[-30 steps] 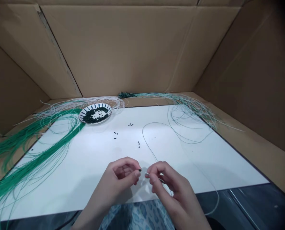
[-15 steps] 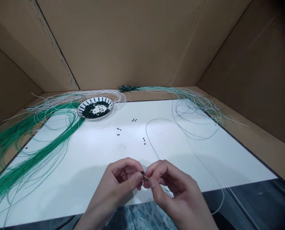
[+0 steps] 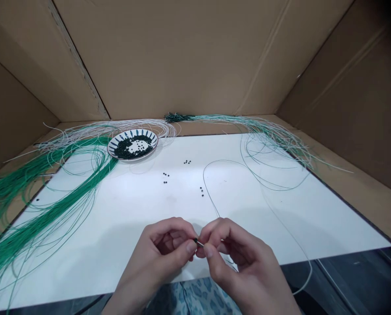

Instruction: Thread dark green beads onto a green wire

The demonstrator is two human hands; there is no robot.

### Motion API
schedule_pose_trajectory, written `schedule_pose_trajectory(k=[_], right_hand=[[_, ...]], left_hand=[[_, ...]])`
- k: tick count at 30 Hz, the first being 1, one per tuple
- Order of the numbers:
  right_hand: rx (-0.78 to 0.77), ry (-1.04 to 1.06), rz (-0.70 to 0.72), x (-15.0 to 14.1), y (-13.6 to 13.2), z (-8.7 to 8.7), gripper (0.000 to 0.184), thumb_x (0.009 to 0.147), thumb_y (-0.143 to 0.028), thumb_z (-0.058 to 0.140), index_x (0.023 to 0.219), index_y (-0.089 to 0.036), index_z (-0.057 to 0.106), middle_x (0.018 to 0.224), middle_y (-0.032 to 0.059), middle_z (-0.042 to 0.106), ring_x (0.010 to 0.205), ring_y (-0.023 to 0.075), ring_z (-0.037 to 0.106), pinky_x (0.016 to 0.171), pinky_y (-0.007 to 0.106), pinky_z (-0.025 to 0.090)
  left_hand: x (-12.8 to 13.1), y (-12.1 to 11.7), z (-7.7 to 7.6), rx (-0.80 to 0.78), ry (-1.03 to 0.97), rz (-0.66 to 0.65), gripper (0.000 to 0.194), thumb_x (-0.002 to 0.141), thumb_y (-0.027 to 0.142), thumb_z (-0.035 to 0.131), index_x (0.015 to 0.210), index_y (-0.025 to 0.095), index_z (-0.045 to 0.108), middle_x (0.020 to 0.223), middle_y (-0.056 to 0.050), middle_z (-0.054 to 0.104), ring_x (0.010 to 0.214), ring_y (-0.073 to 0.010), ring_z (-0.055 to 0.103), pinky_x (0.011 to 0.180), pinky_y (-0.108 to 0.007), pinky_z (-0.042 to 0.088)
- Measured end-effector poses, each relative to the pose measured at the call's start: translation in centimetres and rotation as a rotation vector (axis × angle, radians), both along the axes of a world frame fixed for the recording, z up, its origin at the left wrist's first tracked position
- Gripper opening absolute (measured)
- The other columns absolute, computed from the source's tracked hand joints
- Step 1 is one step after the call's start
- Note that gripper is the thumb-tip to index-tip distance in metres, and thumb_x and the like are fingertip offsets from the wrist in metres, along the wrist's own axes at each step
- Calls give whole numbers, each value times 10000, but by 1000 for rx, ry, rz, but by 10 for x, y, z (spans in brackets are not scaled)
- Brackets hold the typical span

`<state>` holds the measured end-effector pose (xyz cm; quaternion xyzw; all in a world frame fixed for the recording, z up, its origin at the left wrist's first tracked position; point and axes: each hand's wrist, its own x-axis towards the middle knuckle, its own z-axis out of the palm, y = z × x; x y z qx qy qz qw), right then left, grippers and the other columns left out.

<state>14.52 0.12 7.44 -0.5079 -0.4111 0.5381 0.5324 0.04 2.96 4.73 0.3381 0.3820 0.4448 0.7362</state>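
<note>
Between thumb and forefinger, my left hand pinches a small dark bead. My right hand sits close beside it, its thumb and forefinger closed on a thin pale cord whose end meets the bead. Whether the cord passes through the bead is too small to tell. A thin green thread runs up from behind the right hand and loops over the white board. Several loose dark beads lie on the board beyond my hands.
A striped plate of dark beads stands at the back left. Bundles of green cord spread along the left side, with white cord behind. A tied bundle lies along the back. Cardboard walls enclose the board.
Both hands keep their pinch, with the bead still at the left fingertips. The view has shifted slightly, so the board and plate appear a little higher, the board's right side further right.
</note>
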Motion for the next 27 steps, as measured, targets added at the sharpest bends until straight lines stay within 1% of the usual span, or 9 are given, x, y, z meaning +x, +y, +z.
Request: schedule_pose_trajectory(k=[4,6,10,13,17,20,24,27], right_hand=[[-4,14,20,0,0,-1,177,741,-183,732,648,-227,588,735,-42,665,696,117,672,677,186,561],[-4,20,24,0,0,-1,179,738,-184,734,650,-228,584,733,-39,667,701,122,672,679,193,563],[-15,22,32,0,-1,-1,181,747,-197,732,655,-230,580,752,-27,672,705,131,674,690,208,569],[-14,-2,50,0,-1,0,174,751,-205,727,661,-232,580,757,-18,673,718,144,673,697,223,571],[-24,-31,68,1,0,0,174,759,-221,715,664,-234,570,770,-17,671,749,149,669,721,226,562],[-50,-8,77,1,0,0,169,769,-242,714,672,-232,577,782,-23,665,750,139,661,743,223,549],[-80,13,84,1,0,-1,171,782,-266,715,678,-228,585,786,-25,658,738,136,648,754,230,537],[-73,3,91,2,0,-1,171,790,-277,712,683,-226,589,784,-20,659,752,144,646,758,238,534]], left_hand=[[-6,2,-5,70,16,-87,114,760,302,878,772,218,803,638,29,689,602,-64,589,599,-101,458],[-8,2,-6,94,45,-104,113,769,315,869,777,222,805,629,27,684,606,-70,588,599,-106,455],[-9,3,-6,95,75,-89,130,767,332,868,782,219,804,626,20,667,604,-80,566,589,-123,440],[-9,2,-7,86,105,-73,159,749,344,877,769,208,797,620,14,646,590,-85,527,549,-134,407],[-12,1,-7,95,149,-70,183,746,370,875,775,206,799,647,-4,668,597,-97,521,547,-153,402],[-12,0,-5,93,169,-69,191,727,374,886,771,209,800,659,-2,661,610,-98,511,551,-157,393],[-9,-2,-1,63,171,-10,203,691,369,902,736,203,795,634,7,627,590,-98,487,533,-170,380],[-9,-2,0,50,164,-11,202,690,362,899,740,197,793,655,-9,661,593,-108,512,514,-177,375]])
